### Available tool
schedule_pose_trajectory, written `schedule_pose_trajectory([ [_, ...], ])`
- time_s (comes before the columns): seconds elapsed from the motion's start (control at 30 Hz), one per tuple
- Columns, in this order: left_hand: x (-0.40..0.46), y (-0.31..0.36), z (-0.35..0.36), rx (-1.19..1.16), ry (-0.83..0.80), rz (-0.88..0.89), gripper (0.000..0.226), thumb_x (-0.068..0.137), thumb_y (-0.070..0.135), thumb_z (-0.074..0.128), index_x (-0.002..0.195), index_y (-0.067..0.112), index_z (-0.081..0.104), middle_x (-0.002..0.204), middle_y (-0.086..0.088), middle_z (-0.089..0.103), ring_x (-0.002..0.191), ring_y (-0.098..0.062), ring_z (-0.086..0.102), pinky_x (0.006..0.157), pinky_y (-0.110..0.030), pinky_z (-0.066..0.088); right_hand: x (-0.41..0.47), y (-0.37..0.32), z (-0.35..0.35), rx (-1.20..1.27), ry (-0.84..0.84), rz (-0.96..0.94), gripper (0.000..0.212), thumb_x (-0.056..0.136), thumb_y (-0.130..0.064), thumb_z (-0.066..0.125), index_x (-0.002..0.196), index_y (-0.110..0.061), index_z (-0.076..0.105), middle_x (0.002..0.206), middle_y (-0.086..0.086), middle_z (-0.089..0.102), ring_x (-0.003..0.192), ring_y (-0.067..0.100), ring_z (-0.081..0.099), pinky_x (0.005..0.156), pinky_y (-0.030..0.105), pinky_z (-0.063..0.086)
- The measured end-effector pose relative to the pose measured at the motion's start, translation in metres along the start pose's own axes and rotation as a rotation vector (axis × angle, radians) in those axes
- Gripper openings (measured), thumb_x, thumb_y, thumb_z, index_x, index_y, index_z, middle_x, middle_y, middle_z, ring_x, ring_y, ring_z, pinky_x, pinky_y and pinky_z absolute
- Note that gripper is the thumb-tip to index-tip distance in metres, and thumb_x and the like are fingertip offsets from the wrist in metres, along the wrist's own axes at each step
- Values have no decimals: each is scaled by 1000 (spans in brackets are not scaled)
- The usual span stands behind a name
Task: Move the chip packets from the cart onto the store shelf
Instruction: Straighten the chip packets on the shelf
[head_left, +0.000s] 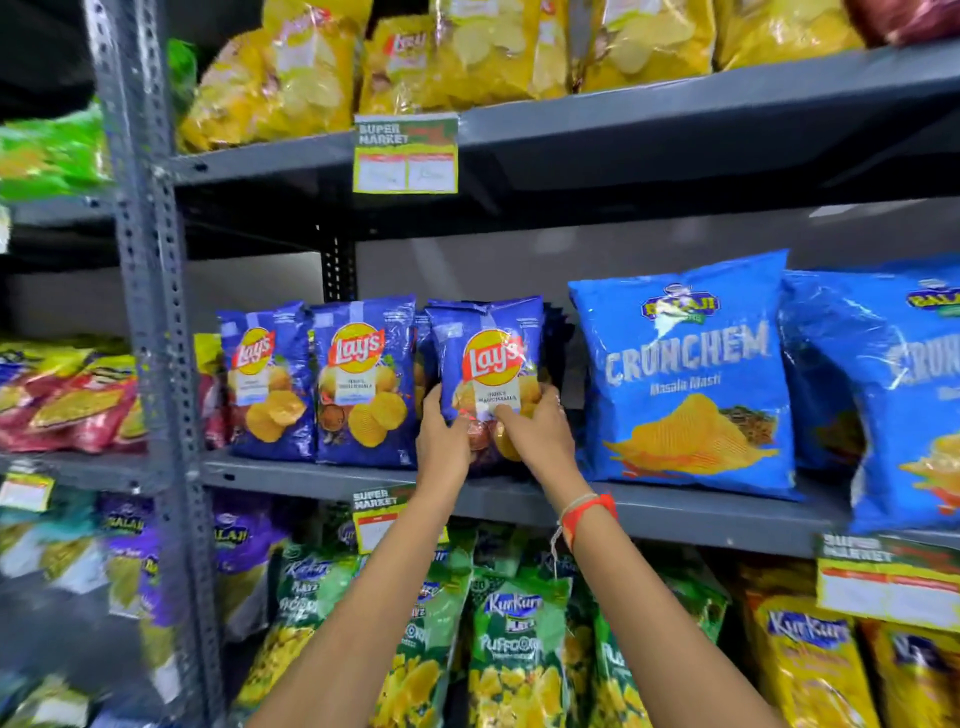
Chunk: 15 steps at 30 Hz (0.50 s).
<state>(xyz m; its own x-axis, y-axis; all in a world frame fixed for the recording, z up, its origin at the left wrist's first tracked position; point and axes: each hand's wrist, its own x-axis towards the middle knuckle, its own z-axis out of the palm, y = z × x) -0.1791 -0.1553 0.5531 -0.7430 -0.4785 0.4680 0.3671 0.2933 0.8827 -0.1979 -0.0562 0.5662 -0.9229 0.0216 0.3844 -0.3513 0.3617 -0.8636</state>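
Observation:
A dark blue Lay's chip packet stands upright on the grey middle shelf, held by both hands at its lower half. My left hand grips its lower left edge. My right hand, with an orange band on the wrist, grips its lower right side. Two matching Lay's packets stand just to its left, and more of them sit behind it. The cart is out of sight.
Large light blue Crunchem bags stand to the right on the same shelf. Yellow chip bags fill the shelf above, green Kurkure bags the shelf below. A perforated grey upright post stands at the left. Price tags hang from shelf edges.

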Motion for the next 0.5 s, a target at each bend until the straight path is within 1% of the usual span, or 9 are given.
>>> schedule_pose_trajectory([
  [0.07,14,-3,-6,-10,-3,3,51,91,6,42,141,14,32,135,0,46,122,-21,46,100,-35,40,0,-3,2,25,5,-7,71,79,-36,64,139,-16,32,141,12,49,125,34,50,104,44,42],
  [0.17,37,-11,-15,-30,-15,20,53,89,2,41,140,13,35,141,-11,48,122,-27,50,101,-45,45,-2,-5,7,50,-3,-57,65,82,-26,61,140,-17,33,142,10,48,126,31,49,102,40,42],
  [0.23,46,-17,-18,-41,-34,-11,52,89,1,40,139,15,36,135,-11,54,103,-21,59,87,-42,53,-6,-4,11,28,-7,-78,64,84,-23,56,143,-18,30,144,9,46,129,31,47,101,40,41],
  [0.27,45,-17,-20,-41,-47,-28,51,91,1,39,140,15,36,130,-7,56,90,-14,59,77,-33,54,-7,-1,14,17,-2,-83,64,85,-22,55,143,-19,28,145,9,45,130,31,46,101,41,41],
  [0.33,43,-19,-19,1,-53,-32,50,93,1,37,141,16,35,117,-3,57,73,-4,53,57,-14,49,-11,3,16,9,6,-102,66,84,-16,53,144,-19,27,143,11,46,129,32,46,101,42,42],
  [0.4,40,-23,-18,20,-47,-27,52,93,2,36,142,17,32,109,-3,55,65,-3,47,45,-8,42,-14,6,17,30,-8,-126,69,82,-10,52,145,-17,25,142,12,47,128,32,46,102,42,44],
  [0.43,37,-23,-18,11,-35,-29,52,94,3,36,144,18,30,111,-1,54,66,-3,47,47,-8,42,-15,6,15,36,-20,-134,70,82,-8,52,146,-16,25,142,12,47,129,31,46,103,41,43],
  [0.47,33,-22,-19,-9,-22,-26,53,94,4,36,145,18,27,119,0,53,73,-3,52,58,-9,47,-16,6,13,36,-31,-145,70,82,-7,52,146,-16,24,142,12,47,129,30,45,104,39,42],
  [0.5,28,-22,-18,-31,-5,-8,54,95,6,37,145,18,25,132,0,50,90,-7,58,76,-16,51,-18,6,10,38,-34,-160,70,82,-6,53,146,-15,24,142,12,46,130,30,45,105,39,41],
])
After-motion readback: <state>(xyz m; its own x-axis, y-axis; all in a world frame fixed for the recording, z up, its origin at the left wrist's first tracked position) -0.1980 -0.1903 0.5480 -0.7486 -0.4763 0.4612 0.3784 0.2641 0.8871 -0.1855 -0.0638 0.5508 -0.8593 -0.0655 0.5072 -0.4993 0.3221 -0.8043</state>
